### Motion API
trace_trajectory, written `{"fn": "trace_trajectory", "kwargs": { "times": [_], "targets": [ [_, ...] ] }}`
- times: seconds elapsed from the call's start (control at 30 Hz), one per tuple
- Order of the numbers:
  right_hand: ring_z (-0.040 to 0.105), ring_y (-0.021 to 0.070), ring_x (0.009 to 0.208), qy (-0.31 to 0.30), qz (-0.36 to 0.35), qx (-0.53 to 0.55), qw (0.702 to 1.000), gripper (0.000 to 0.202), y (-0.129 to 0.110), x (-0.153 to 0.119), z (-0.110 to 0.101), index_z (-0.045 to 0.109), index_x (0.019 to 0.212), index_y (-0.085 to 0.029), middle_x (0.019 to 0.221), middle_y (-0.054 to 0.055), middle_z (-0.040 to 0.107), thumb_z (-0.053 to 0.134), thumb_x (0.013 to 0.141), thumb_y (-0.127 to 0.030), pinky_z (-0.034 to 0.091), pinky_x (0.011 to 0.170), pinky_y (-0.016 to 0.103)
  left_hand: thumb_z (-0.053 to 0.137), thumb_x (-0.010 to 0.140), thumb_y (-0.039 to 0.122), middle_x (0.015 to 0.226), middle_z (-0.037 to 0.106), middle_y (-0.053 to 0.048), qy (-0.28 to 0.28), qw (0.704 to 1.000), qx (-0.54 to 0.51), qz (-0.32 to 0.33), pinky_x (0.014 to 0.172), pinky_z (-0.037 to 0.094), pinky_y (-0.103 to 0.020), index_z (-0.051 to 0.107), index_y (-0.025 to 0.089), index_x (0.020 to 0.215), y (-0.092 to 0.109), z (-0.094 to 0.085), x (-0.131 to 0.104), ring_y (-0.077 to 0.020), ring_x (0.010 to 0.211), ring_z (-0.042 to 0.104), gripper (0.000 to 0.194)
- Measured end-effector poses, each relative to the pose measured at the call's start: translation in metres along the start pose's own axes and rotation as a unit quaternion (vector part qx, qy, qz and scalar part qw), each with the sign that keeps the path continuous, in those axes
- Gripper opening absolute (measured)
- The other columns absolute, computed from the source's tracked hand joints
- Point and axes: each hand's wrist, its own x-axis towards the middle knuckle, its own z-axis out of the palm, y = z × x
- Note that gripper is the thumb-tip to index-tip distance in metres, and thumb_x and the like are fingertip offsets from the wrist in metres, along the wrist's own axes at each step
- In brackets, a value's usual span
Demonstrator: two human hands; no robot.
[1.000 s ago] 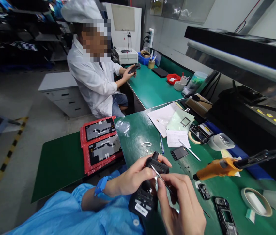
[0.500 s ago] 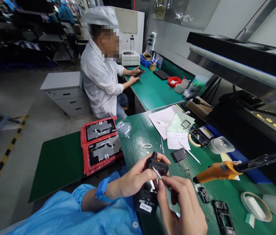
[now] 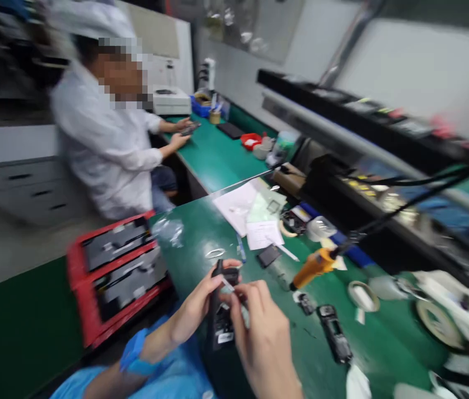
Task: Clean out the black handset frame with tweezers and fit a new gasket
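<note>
My left hand (image 3: 195, 305) is wrapped round a black handheld device (image 3: 220, 318), which has a stubby antenna like a two-way radio. A small white label shows on its lower part. In my right hand (image 3: 263, 332) a slim metal tool, apparently tweezers (image 3: 227, 284), is pinched between thumb and fingers. Its tip lies over the upper part of the device, by my left thumb; blur hides whether they touch. On the green bench right of my hands lie a small black part (image 3: 306, 303) and a black housing frame (image 3: 334, 332). An orange electric screwdriver (image 3: 313, 269) hangs above them on a cable.
Beyond the hands lie papers (image 3: 263, 233), a black flat part (image 3: 268, 256), a white pen (image 3: 286, 250) and a metal ring (image 3: 215, 253). Red trays (image 3: 78, 293) with flat panels are at left. A co-worker in white (image 3: 97, 138) sits at the adjoining bench. Tape rolls (image 3: 438, 327) are at right.
My view has swung right, so the scene shifts left and more of the bench's right side shows. Both hands keep their hold on the device and tool.
</note>
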Motion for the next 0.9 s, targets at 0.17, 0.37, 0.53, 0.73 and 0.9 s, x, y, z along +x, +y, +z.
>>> {"fn": "trace_trajectory", "kwargs": {
  "times": [0.17, 0.37, 0.53, 0.73, 0.9],
  "targets": [
    [0.077, 0.0139, 0.078, 0.096, 0.066, -0.033, 0.993, 0.019, 0.014, 0.007, -0.015, 0.063, 0.115, -0.023, 0.096, 0.001, 0.071, 0.046, 0.122, -0.025, 0.059, 0.066, 0.022, 0.071, 0.101, 0.076, 0.149, 0.075, -0.011, -0.125, 0.982, 0.141, 0.007, 0.12, 0.056, -0.045, 0.068, 0.027, 0.161, 0.014, 0.024, 0.057, -0.0317, 0.12, 0.076, 0.078],
    [0.072, 0.0087, 0.069, 0.312, 0.141, -0.048, 0.938, 0.005, 0.009, 0.017, -0.068, 0.069, 0.111, -0.025, 0.092, -0.004, 0.074, 0.066, 0.113, -0.022, 0.057, 0.063, 0.015, 0.075, 0.099, 0.077, 0.163, 0.066, -0.014, -0.354, 0.891, 0.222, 0.18, 0.133, 0.044, -0.049, 0.06, 0.025, 0.169, 0.064, 0.124, 0.096, -0.0397, 0.151, 0.06, 0.089],
    [0.075, 0.0127, 0.076, 0.269, 0.186, -0.046, 0.944, 0.018, 0.001, -0.007, -0.08, 0.074, 0.109, -0.022, 0.092, 0.001, 0.078, 0.058, 0.117, -0.026, 0.059, 0.068, 0.02, 0.086, 0.095, 0.068, 0.161, 0.067, -0.016, -0.351, 0.905, 0.183, 0.155, 0.123, 0.056, -0.046, 0.058, 0.026, 0.169, 0.035, 0.121, 0.082, -0.0378, 0.14, 0.069, 0.09],
    [0.074, 0.0147, 0.078, 0.188, 0.228, -0.073, 0.953, 0.025, 0.026, -0.045, -0.036, 0.075, 0.105, -0.021, 0.089, 0.001, 0.076, 0.061, 0.118, -0.037, 0.057, 0.073, 0.023, 0.106, 0.052, 0.08, 0.119, 0.08, -0.012, -0.24, 0.948, 0.193, 0.077, 0.102, 0.067, -0.043, 0.081, 0.023, 0.13, -0.024, 0.066, 0.108, -0.0397, 0.115, 0.078, 0.1],
    [0.072, 0.0156, 0.081, 0.17, 0.234, -0.124, 0.949, 0.021, 0.04, -0.057, -0.011, 0.073, 0.104, -0.021, 0.091, 0.003, 0.073, 0.059, 0.117, -0.031, 0.058, 0.076, 0.024, 0.111, 0.034, 0.077, 0.111, 0.081, -0.009, -0.223, 0.952, 0.198, 0.067, 0.095, 0.067, -0.04, 0.083, 0.024, 0.114, -0.032, 0.057, 0.118, -0.0375, 0.107, 0.079, 0.1]
  ]
}}
